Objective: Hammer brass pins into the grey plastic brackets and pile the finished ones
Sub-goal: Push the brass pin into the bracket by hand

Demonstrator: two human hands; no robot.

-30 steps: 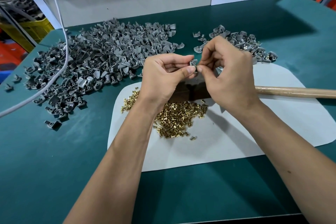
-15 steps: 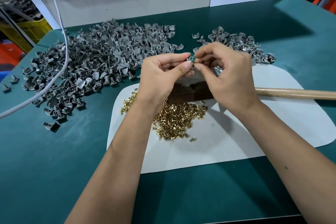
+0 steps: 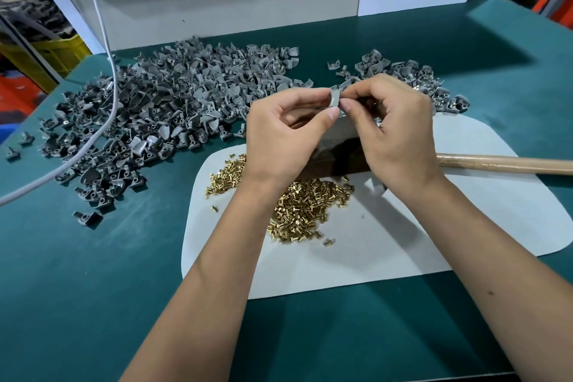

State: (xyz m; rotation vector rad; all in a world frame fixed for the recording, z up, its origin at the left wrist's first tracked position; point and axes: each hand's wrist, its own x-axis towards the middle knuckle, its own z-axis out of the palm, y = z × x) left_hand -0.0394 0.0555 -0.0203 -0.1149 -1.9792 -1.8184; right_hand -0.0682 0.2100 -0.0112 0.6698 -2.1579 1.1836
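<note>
Teal-covered desk (image 3: 93,288), large heap of loose grey plastic brackets (image 3: 173,108) beyond left hand (image 3: 282,136), brass pins (image 3: 307,211) beneath both wrists, small grey plastic bracket (image 3: 334,98) pinched between left hand and right hand (image 3: 393,130) fingertips.

one small grey plastic bracket (image 3: 334,98) is held up edge-on above the white mat (image 3: 434,242), pinched between the fingertips of both hands. loose brass pins (image 3: 305,209) lie in a glinting heap on the mat's near-left part, a few strays at its edges. a broad spread of grey brackets (image 3: 161,112) lies off the mat's far-left corner, a smaller pile (image 3: 412,77) just beyond its far edge, and the wooden-handled hammer (image 3: 502,163) lies across the mat.
</note>
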